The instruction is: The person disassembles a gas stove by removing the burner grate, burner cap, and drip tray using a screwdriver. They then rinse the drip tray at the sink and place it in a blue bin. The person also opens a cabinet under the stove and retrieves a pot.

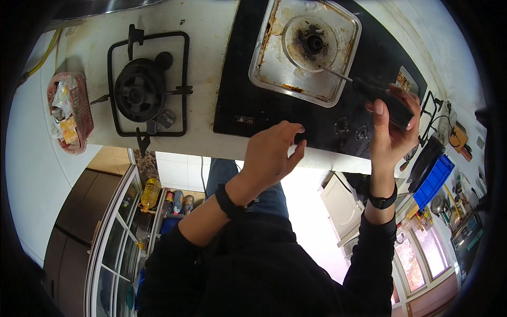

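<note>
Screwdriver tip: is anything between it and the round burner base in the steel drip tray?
Nothing visible. The black-handled screwdriver, held in the right hand, has its thin shaft running unobstructed to the round burner base. The left hand hovers lower, off the stainless drip tray.

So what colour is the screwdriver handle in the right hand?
Black: the screwdriver handle, gripped by the right hand, shows best in the head view.
</note>
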A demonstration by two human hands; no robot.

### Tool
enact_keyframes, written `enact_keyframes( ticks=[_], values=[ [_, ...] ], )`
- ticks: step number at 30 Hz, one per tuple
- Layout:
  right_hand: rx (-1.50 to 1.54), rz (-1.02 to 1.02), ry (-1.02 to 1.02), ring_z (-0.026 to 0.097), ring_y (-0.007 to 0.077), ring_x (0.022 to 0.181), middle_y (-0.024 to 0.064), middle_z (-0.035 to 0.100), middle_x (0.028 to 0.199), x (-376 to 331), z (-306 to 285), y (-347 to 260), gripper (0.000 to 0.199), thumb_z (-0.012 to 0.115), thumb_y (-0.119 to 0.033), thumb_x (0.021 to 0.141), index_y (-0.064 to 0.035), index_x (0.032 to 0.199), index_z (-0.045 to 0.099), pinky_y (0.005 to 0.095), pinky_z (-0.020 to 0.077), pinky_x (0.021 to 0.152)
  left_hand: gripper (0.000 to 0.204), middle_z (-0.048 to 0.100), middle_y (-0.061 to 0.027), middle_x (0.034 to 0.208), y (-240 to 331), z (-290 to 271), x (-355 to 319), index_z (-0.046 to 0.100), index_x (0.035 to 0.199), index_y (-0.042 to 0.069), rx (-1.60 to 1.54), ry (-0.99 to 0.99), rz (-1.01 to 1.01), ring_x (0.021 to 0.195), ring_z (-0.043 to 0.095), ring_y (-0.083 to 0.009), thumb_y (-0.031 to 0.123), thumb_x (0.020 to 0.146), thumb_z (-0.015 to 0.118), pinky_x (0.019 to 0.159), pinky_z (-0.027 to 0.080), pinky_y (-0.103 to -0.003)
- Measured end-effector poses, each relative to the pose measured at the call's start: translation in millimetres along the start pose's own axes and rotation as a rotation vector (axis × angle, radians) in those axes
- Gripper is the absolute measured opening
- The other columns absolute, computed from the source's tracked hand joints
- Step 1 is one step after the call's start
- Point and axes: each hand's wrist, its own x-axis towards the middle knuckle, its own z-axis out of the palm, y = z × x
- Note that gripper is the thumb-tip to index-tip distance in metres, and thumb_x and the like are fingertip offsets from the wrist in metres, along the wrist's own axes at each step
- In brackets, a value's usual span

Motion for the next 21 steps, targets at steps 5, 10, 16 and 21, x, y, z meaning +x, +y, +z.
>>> enact_keyframes(
  ticks=[5, 10, 16, 21],
  values=[
    [0.013, -0.014, -0.024, 0.066, 0.0178, 0.094, 0.0114, 0.067, 0.108, 12.5, 19.3, 6.2, 0.038, 0.084, -0.010, 0.084, 0.0015, 0.114, 0.064, 0.0275, 0.0507, 0.086, 0.024, 0.060, -0.0047, 0.077, -8.6, -7.8, 8.2, 0.067, 0.110, 0.005, 0.036, 0.015, -0.042, 0.058, 0.057, -0.0156, 0.014, 0.088, 0.075, 0.054, 0.047, -0.029],
    [0.041, -0.015, -0.038, 0.065, 0.0167, 0.093, 0.0098, 0.068, 0.105, 20.7, 33.4, 16.0, 0.038, 0.085, -0.011, 0.083, 0.0007, 0.112, 0.065, 0.0276, 0.0509, 0.085, 0.024, 0.059, -0.0047, 0.077, -11.2, -9.9, 11.9, 0.066, 0.109, 0.006, 0.020, 0.059, -0.033, 0.057, 0.057, -0.0149, 0.013, 0.089, 0.075, 0.053, 0.047, -0.027],
    [0.001, -0.007, -0.060, 0.066, 0.0168, 0.092, 0.0091, 0.068, 0.104, 22.1, 34.0, 19.7, 0.037, 0.085, -0.012, 0.083, -0.0003, 0.113, 0.065, 0.0280, 0.0511, 0.085, 0.024, 0.060, -0.0044, 0.077, -14.6, -11.3, 12.9, 0.066, 0.110, 0.006, 0.023, 0.093, -0.014, 0.057, 0.057, -0.0143, 0.013, 0.089, 0.075, 0.053, 0.047, -0.027],
    [0.008, -0.001, -0.067, 0.066, 0.0173, 0.093, 0.0095, 0.068, 0.105, 20.8, 26.6, 21.4, 0.037, 0.085, -0.013, 0.084, -0.0003, 0.112, 0.065, 0.0282, 0.0512, 0.086, 0.023, 0.059, -0.0048, 0.079, -17.0, -14.7, 15.1, 0.064, 0.106, 0.006, 0.036, 0.057, -0.093, 0.064, 0.062, -0.0189, 0.013, 0.086, 0.074, 0.056, 0.049, -0.031]
  ],
)
